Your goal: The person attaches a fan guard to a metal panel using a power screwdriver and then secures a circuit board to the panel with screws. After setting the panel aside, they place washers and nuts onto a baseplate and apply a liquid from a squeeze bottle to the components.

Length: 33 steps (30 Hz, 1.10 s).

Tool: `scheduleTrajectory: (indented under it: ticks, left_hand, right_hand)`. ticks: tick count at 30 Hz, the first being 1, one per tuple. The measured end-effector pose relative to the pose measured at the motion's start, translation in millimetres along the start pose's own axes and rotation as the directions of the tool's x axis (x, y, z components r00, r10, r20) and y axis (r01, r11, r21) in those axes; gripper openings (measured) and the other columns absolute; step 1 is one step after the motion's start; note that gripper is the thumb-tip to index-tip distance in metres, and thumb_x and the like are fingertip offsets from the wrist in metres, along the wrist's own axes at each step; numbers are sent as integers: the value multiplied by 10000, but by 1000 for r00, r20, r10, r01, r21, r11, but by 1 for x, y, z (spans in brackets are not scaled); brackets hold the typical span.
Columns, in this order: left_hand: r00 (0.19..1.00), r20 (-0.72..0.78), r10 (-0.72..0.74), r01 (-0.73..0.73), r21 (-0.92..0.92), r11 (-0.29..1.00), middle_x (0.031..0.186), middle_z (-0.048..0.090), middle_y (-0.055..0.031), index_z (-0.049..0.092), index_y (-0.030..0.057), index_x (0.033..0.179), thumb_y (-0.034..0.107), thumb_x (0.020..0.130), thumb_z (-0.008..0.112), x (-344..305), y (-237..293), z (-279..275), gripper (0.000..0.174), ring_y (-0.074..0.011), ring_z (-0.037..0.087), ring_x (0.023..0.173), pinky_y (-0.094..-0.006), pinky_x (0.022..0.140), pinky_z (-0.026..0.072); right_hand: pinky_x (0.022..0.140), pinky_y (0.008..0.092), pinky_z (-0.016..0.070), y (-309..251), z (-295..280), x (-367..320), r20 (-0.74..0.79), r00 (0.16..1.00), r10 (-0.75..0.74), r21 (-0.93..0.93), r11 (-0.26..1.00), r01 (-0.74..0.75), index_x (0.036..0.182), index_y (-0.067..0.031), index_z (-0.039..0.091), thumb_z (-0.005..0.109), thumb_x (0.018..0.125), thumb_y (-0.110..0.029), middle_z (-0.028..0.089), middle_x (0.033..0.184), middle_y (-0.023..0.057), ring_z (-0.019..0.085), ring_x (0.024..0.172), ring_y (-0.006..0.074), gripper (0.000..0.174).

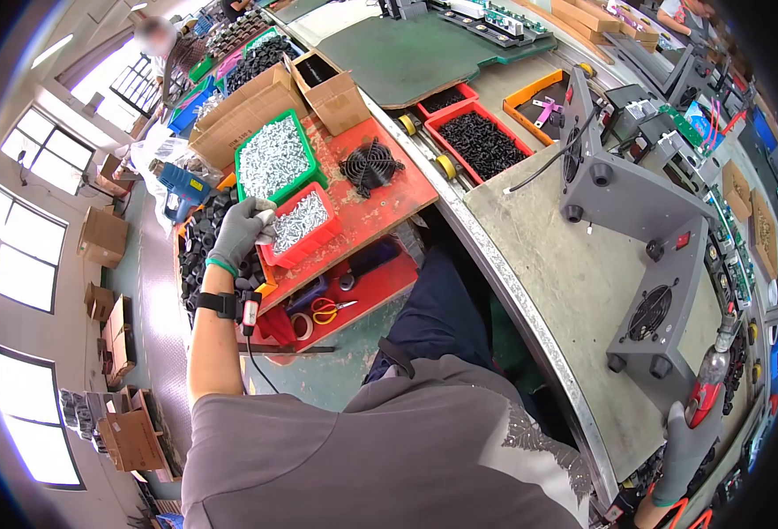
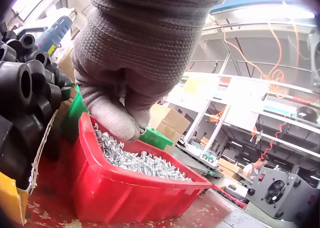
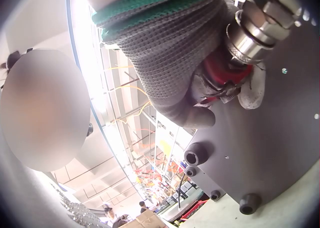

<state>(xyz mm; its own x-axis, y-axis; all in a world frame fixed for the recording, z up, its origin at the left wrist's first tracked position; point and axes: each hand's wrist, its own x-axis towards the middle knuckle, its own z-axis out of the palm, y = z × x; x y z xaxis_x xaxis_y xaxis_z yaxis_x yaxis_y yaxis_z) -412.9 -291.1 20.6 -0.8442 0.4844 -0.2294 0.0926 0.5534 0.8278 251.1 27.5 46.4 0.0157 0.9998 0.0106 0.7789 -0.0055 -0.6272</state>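
My gloved left hand (image 1: 243, 233) is at the near-left edge of a red bin (image 1: 326, 236) full of silvery screws (image 2: 145, 164). In the left wrist view its thumb and fingertips come together just over the screws, pinching a small shiny screw that is mostly hidden by the glove. Over on the far right, my gloved right hand (image 1: 691, 451) grips a red air screwdriver (image 1: 706, 394) with a metal fitting (image 3: 248, 42). That tool is beside a grey metal housing (image 1: 640, 204), which has round black feet (image 3: 250, 203) and fan grilles (image 1: 654, 312).
Beyond the red bin stands a green bin (image 1: 272, 160) of screws, with a black fan guard (image 1: 370, 167) alongside. Black rubber feet (image 1: 198, 247) fill a box at left. Red trays (image 1: 516, 141) of black screws line the bench. Scissors (image 1: 329, 309) lie on the lower shelf.
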Motion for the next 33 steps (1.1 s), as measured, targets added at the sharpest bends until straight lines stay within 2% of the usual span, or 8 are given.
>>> scheduleTrajectory:
  ticks: [8, 10, 16, 22, 24, 26, 32, 33]
  left_hand:
    - [990, 49, 129, -122, -111, 986, 862, 620, -23, 597, -1, 1110, 92, 991, 590, -14, 43, 31, 151, -80, 611, 712, -213, 593, 528]
    - [985, 104, 137, -123, -128, 984, 844, 607, -42, 591, -17, 1130, 50, 988, 575, -13, 59, 43, 158, -102, 613, 676, -234, 585, 537]
    - [937, 252, 243, -263, 47, 964, 860, 638, -29, 611, 11, 1116, 62, 967, 585, -3, 78, 75, 160, -85, 624, 662, -232, 591, 530]
    - [719, 648, 249, -307, -25, 951, 836, 666, -50, 648, 37, 1089, 109, 940, 646, -58, 158, 253, 166, -119, 645, 726, -271, 662, 535]
    - [539, 655, 530, -675, -42, 737, 805, 681, -79, 663, 36, 1053, 127, 906, 689, -54, 155, 307, 175, -165, 660, 730, -315, 710, 539]
    - [507, 676, 535, -722, -6, 692, 808, 684, -101, 665, 21, 1036, 132, 881, 709, -55, 155, 340, 196, -193, 666, 731, -329, 733, 535]
    - [557, 549, 624, -705, -84, 704, 895, 721, -52, 680, 53, 1177, 133, 908, 678, -36, 136, 315, 280, -93, 659, 759, -246, 696, 534]
    - [699, 516, 495, -573, -11, 820, 901, 719, -39, 676, 52, 1193, 114, 912, 656, -41, 144, 284, 288, -81, 652, 750, -234, 683, 531]
  right_hand:
    - [1008, 320, 430, 4, 3, 1, 11, 1000, -4, -13, 1000, 4, 1476, 34, 386, 646, 775, -5, 519, 1305, 163, 556, 1139, 214, 749]
    - [544, 227, 404, 20, 12, 5, -153, 907, -392, -82, 920, 384, 1463, 49, 390, 607, 783, -16, 557, 949, 54, 472, 656, 78, 717]
    - [607, 230, 423, 3, 9, -3, -102, 969, -225, 25, 973, 228, 1434, 66, 418, 607, 778, -23, 569, 992, 62, 485, 722, 85, 689]
    - [791, 296, 488, -40, 3, -19, -73, 983, -167, -32, 986, 165, 1377, 48, 464, 671, 746, -66, 604, 1041, 122, 559, 838, 152, 674]
    - [779, 308, 492, -37, 2, -17, -145, 964, -222, -75, 974, 213, 1339, 35, 489, 675, 731, -68, 603, 1010, 127, 567, 816, 168, 644]
    - [770, 315, 493, -46, -1, -17, -19, 989, -149, -19, 989, 149, 1297, 17, 512, 678, 717, -66, 600, 992, 121, 570, 815, 173, 609]
    - [754, 324, 493, -47, 3, -19, -106, 952, -288, 6, 957, 291, 1201, -11, 542, 674, 711, -59, 588, 940, 119, 569, 783, 189, 510]
    - [751, 320, 492, -49, 0, -19, -88, 967, -241, -9, 971, 241, 1212, -9, 540, 677, 712, -61, 588, 940, 119, 567, 781, 186, 521]
